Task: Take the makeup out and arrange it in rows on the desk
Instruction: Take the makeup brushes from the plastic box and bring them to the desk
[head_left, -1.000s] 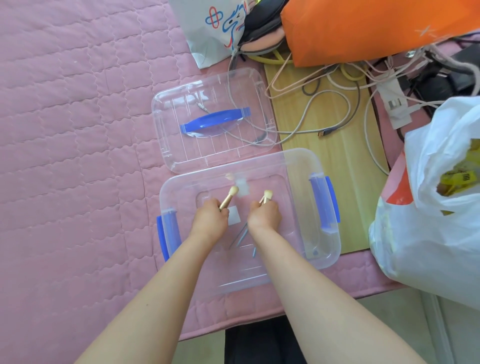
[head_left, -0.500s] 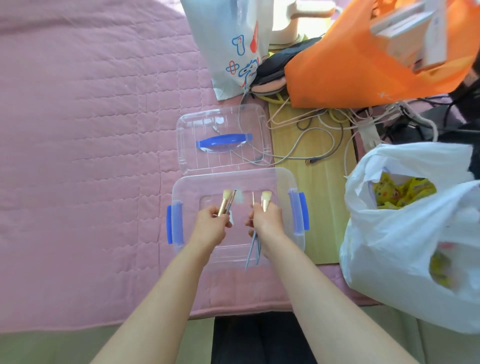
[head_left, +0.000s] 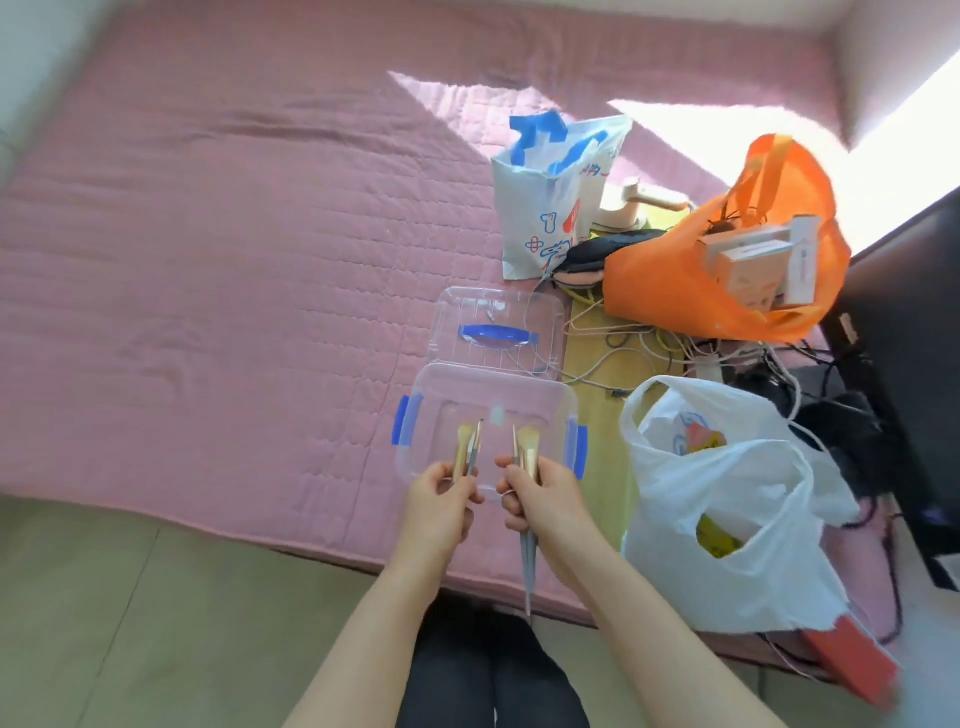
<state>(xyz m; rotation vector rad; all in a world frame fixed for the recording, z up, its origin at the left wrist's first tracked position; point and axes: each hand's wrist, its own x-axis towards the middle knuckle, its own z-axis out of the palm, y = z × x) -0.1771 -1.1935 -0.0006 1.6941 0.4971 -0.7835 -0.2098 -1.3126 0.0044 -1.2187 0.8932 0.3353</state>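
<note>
My left hand (head_left: 437, 505) grips a small bunch of makeup brushes (head_left: 467, 448) with gold ferrules, bristles pointing away from me. My right hand (head_left: 540, 498) grips a second bunch of brushes (head_left: 525, 448); their long grey handles (head_left: 529, 566) stick out below my fist toward me. Both hands are held above the near edge of the clear plastic box (head_left: 488, 387) with blue latches, which lies on the pink quilted cover (head_left: 218, 270). The box looks empty apart from a small white label.
The box's clear lid (head_left: 498, 332) with a blue handle lies just behind it. To the right stand a white plastic bag (head_left: 727, 525), an orange bag (head_left: 727, 249) holding cartons, a printed white bag (head_left: 550, 208), tangled cables (head_left: 675, 348) and a dark monitor (head_left: 914, 374).
Both hands lifted out of the box toward me, each carrying its brushes. The camera tilted up, so much more of the pink cover and the bags shows.
</note>
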